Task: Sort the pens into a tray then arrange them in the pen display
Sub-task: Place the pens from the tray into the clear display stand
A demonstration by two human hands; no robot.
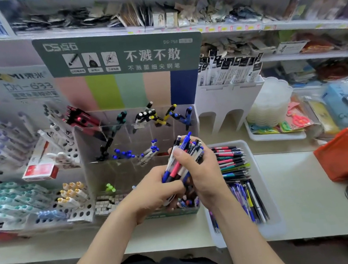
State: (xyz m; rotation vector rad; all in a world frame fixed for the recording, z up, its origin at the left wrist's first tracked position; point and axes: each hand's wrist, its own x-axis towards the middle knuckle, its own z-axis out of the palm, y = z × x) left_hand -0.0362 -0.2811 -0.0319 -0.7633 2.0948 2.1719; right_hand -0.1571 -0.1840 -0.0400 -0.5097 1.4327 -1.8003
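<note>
My right hand [199, 173] grips a thick bundle of pens [183, 155], blue, red and black, tips pointing up and away. My left hand [154, 191] holds the lower end of the same bundle from the left. Both hands hover over the front right compartment of the clear acrylic pen display [125, 143], which holds a few pens in its rear and middle cells. To the right lies the white tray [264, 186] with several pens [235, 168] laid flat in groups.
A green and pastel sign board [121, 56] rises behind the display. Other pen racks [20, 200] crowd the left. A white refill holder [229, 101], a stack of plastic boxes [270, 103] and an orange pouch [339, 154] sit to the right on the counter.
</note>
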